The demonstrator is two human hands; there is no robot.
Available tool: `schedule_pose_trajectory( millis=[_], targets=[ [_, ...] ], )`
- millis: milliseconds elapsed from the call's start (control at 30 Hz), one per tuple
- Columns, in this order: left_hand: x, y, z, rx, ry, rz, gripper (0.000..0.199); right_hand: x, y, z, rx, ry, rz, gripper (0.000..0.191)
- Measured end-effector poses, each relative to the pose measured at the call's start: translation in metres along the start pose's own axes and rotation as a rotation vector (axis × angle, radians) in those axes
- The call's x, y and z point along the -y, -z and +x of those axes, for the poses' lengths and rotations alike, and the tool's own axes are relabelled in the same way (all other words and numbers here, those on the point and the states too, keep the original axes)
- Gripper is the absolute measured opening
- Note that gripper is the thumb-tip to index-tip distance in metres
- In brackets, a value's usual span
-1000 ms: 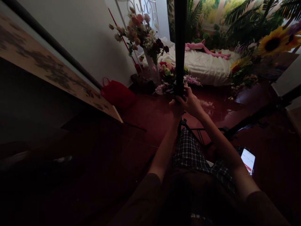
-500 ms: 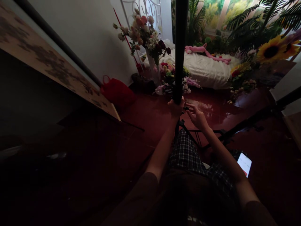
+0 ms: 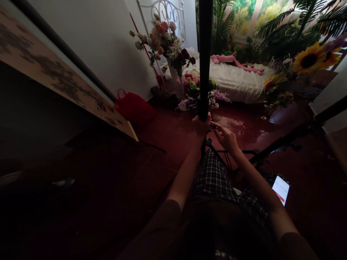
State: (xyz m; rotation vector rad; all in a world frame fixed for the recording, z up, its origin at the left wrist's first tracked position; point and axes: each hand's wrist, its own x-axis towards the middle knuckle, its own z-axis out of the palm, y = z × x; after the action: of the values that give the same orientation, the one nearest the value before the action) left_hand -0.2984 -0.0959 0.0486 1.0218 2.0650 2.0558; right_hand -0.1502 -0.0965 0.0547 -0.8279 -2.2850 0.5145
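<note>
A thick black pole (image 3: pixel 205 65) rises upright in front of me, with thin black legs below it. My left hand (image 3: pixel 201 124) is wrapped round the pole's lower part. Just right of it, my right hand (image 3: pixel 225 136) touches a small dark fitting (image 3: pixel 213 125) on the pole with its fingertips. Its fingers point left and are partly spread; whether they grip the fitting is too dark to tell. A lit phone (image 3: pixel 281 190) lies by my right forearm, near the checked cloth over my legs.
Another black pole (image 3: pixel 287 137) slants across the right. Flowers in a white vase (image 3: pixel 175 77) and a red bag (image 3: pixel 134 107) stand ahead on the left. Behind are a white-covered bench (image 3: pixel 238 85) with a pink toy (image 3: pixel 235 62) and sunflowers (image 3: pixel 309 59). A patterned panel (image 3: pixel 62 79) leans left.
The fingers of my right hand have drawn closer together at the fitting. My left hand keeps its hold on the pole. The view has shifted slightly.
</note>
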Motion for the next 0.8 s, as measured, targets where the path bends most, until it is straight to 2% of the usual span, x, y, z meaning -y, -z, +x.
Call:
schedule_pose_trajectory(
  millis=[100, 300, 433, 533, 600, 667, 800],
  targets=[
    [-0.002, 0.001, -0.001, 0.018, 0.002, -0.014, 0.033, -0.001, -0.003, 0.004, -0.018, -0.049, 0.084, 0.036],
    [-0.004, 0.002, -0.003, 0.015, 0.016, -0.013, 0.034, -0.004, -0.004, 0.019, 0.03, -0.141, 0.447, 0.031],
    [-0.001, 0.0, -0.001, 0.015, 0.018, -0.003, 0.034, 0.0, -0.008, 0.029, 0.073, -0.387, 0.757, 0.025],
    [0.0, -0.001, -0.001, 0.02, 0.015, -0.02, 0.035, 0.001, -0.013, 0.031, 0.095, -0.526, 0.846, 0.026],
    [-0.001, 0.0, -0.001, 0.022, 0.021, -0.022, 0.036, 0.001, -0.016, 0.028, 0.052, -0.49, 0.814, 0.031],
    [-0.003, 0.001, -0.003, 0.025, 0.03, -0.015, 0.037, 0.0, -0.019, 0.021, 0.014, -0.378, 0.731, 0.038],
    [-0.006, 0.003, -0.005, 0.033, 0.033, -0.034, 0.035, -0.002, -0.017, 0.005, 0.028, -0.213, 0.426, 0.051]
  ],
)
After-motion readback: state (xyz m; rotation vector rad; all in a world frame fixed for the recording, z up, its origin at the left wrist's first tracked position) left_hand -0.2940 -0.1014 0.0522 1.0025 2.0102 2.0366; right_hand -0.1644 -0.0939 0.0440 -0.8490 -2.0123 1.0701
